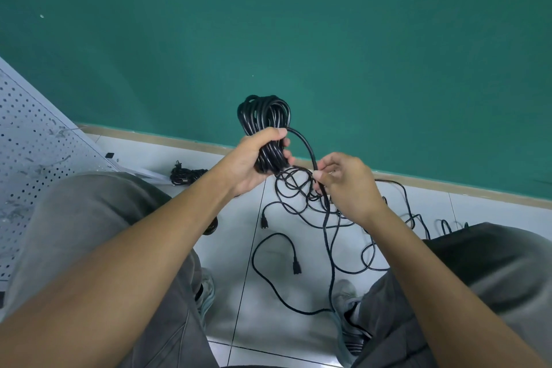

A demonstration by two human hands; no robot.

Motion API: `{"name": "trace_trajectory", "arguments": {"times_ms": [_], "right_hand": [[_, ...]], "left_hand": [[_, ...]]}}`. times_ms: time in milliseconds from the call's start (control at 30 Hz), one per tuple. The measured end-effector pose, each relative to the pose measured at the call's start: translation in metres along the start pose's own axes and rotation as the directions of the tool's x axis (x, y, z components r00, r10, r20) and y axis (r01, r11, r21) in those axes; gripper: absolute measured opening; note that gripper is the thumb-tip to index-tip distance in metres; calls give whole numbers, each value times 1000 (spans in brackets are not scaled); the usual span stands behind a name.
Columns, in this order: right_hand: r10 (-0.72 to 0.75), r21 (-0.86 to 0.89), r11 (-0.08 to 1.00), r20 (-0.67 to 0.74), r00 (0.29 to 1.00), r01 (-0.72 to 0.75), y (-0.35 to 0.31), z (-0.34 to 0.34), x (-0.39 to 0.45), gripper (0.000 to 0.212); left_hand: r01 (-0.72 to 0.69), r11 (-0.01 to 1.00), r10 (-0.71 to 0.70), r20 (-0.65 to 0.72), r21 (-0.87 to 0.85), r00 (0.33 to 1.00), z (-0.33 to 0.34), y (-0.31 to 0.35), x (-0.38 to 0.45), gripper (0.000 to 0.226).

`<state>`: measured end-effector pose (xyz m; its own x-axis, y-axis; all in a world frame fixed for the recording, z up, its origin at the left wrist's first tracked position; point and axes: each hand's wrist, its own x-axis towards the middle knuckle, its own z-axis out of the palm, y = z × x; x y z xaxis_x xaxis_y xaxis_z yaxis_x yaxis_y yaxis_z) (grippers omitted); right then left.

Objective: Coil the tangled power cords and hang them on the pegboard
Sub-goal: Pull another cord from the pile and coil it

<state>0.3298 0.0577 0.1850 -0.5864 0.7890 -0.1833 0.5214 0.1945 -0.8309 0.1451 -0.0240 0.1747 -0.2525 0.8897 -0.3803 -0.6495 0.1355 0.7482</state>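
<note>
My left hand (pixel 254 158) grips a thick coil of black power cord (pixel 264 113), its loops standing up above my fist against the green wall. One strand arcs from the coil to my right hand (pixel 348 185), which pinches it between thumb and fingers. Below both hands a tangle of thin black cords (pixel 301 197) hangs and spreads over the white floor tiles, with two plug ends (pixel 264 222) lying loose. The white pegboard (pixel 33 140) leans at the far left.
A small bundle of black cord (pixel 186 175) lies on the floor by the pegboard's foot. My knees in grey trousers (pixel 89 218) flank the cords, and my shoes (pixel 346 296) stand on the tiles. More cord (pixel 415 218) trails off to the right along the wall (pixel 298 24).
</note>
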Motion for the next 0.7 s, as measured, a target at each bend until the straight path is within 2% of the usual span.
{"name": "trace_trajectory", "arguments": {"times_ms": [167,267,367,467,533,700], "right_hand": [[9,271,962,-105,994,20,-7,1,-4,19],[35,425,904,-161,986,37,-15,-2,-5,15],[100,557,831,-144,985,-2,-19,-2,-4,11],[135,581,812,-111,985,-46,-19,-1,-5,9],[157,579,812,-104,982,-69,-18,1,-5,10],[154,451,892,-230,961,-35,-14,2,-3,11]], "left_hand": [[63,993,-67,36,95,997,5,-2,-5,40],[57,987,-70,85,150,994,12,-5,-9,32],[41,966,-79,138,254,987,19,-10,-14,30],[0,934,-74,195,356,978,19,-18,-13,54],[9,930,-88,198,368,976,19,-22,-12,61],[14,924,-88,176,381,980,22,-25,-13,50]]}}
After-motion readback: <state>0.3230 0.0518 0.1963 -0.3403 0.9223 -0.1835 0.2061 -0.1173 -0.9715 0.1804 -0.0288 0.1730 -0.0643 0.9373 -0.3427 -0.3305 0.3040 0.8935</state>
